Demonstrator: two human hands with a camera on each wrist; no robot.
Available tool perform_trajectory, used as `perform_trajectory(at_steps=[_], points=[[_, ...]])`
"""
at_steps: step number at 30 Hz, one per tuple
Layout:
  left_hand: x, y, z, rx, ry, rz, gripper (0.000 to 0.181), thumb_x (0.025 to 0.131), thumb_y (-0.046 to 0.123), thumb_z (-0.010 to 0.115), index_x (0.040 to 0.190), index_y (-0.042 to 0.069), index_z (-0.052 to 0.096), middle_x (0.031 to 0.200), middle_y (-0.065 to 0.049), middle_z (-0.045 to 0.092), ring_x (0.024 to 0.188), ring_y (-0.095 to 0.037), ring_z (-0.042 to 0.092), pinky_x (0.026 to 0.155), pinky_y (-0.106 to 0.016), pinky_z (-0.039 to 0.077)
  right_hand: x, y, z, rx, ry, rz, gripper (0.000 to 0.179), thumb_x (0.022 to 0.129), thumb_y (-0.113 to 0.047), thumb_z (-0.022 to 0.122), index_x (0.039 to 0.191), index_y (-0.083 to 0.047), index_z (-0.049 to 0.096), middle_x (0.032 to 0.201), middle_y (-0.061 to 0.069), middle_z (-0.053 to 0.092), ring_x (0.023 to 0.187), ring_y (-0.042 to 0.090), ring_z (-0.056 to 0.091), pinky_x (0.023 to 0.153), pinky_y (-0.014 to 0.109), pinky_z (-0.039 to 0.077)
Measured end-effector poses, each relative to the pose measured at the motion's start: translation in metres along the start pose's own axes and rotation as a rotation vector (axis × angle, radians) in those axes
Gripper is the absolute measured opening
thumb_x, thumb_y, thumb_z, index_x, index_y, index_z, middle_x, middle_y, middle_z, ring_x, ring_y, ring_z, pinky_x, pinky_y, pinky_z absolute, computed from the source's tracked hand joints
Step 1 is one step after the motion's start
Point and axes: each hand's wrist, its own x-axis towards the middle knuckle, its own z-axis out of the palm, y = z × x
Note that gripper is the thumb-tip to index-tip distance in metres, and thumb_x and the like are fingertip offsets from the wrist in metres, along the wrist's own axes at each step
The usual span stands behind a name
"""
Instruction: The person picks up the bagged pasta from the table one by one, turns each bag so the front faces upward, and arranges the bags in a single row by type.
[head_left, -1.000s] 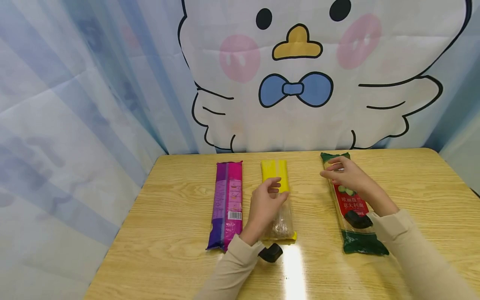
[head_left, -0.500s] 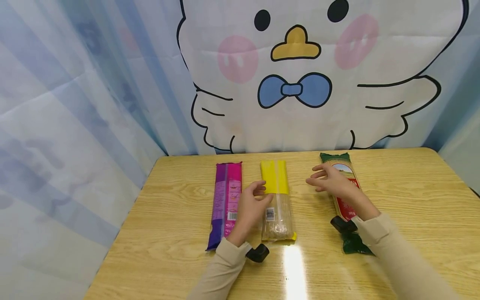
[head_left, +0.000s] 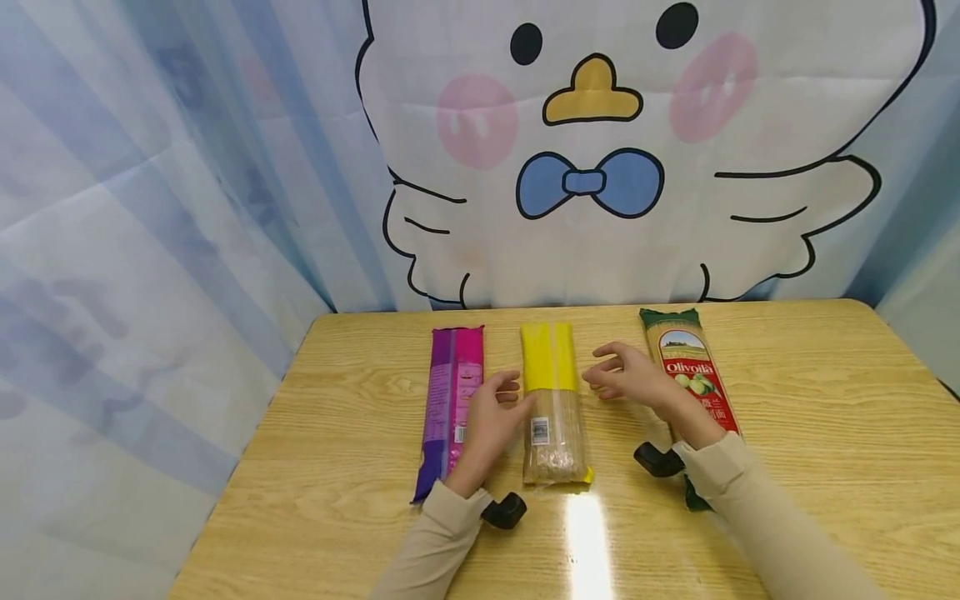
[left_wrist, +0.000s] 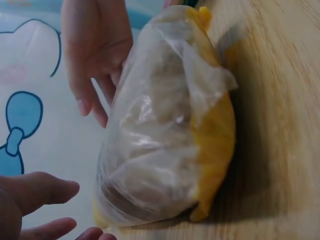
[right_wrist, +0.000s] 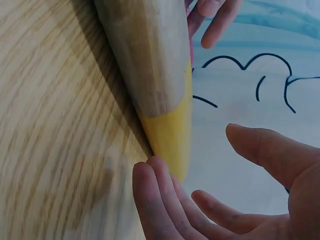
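A yellow-topped clear packet of noodles [head_left: 553, 417] lies lengthwise on the table between both hands. My left hand [head_left: 492, 417] hovers at its left side, thumb and fingers apart, overlapping the purple-pink packet [head_left: 442, 400] in the head view. On the other side my right hand [head_left: 633, 379] has its loosely bent fingertips close to the yellow end, partly in front of a green and red pasta packet [head_left: 686, 354]. Both hands hold nothing. In the left wrist view the crinkled clear end of the noodle packet [left_wrist: 150, 130] faces the camera; the right wrist view shows its yellow end [right_wrist: 172, 135].
The wooden table [head_left: 322, 433] reaches back to a curtain [head_left: 592, 258] printed with a cartoon bird. A black wrist camera [head_left: 504, 511] sits on the left cuff, another black wrist camera [head_left: 658, 459] on the right. Light reflects off the table near the front.
My right hand has moved left, from over the green and red packet to beside the yellow-topped one. My left hand has shifted left off the yellow-topped packet. The packets have stayed in place.
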Motion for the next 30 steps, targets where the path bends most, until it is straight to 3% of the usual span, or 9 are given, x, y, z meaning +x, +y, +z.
perform_trajectory(at_steps=[8,15,22,30], points=[[0.001,-0.007,-0.001,0.023,-0.014,-0.015,0.045,0.087,0.017,0.075,0.128,0.0,0.063,0.116,-0.018,0.067,0.103,-0.031,0.067,0.088,-0.042,0.057,0.003,0.002,0.012,0.086,-0.03,0.018,0.065,0.101,-0.017,0.057,0.147,0.014,0.023,0.136,0.039,0.047,0.115,0.044,0.06,0.088,0.044,0.058],[0.002,-0.008,-0.001,0.025,-0.029,-0.02,0.045,0.088,0.015,0.073,0.129,0.0,0.062,0.112,-0.018,0.067,0.099,-0.03,0.068,0.083,-0.04,0.058,0.007,0.002,0.02,0.155,-0.047,0.052,0.064,0.101,-0.014,0.056,0.147,0.013,0.021,0.138,0.04,0.042,0.112,0.039,0.062,0.087,0.045,0.058],[0.003,-0.008,0.0,0.02,-0.047,-0.033,0.044,0.089,0.013,0.072,0.13,0.0,0.062,0.111,-0.017,0.067,0.099,-0.029,0.068,0.078,-0.035,0.06,0.008,-0.001,0.024,0.124,-0.052,0.074,0.066,0.1,-0.016,0.058,0.147,0.012,0.022,0.139,0.039,0.04,0.101,0.037,0.068,0.085,0.044,0.059],[0.005,-0.009,0.001,0.057,-0.071,-0.028,0.045,0.089,0.013,0.071,0.129,-0.004,0.061,0.107,-0.015,0.071,0.097,-0.028,0.07,0.073,-0.03,0.059,0.012,0.001,0.029,0.11,-0.056,0.094,0.066,0.099,-0.015,0.06,0.146,0.012,0.023,0.134,0.036,0.044,0.092,0.024,0.067,0.078,0.04,0.061]])
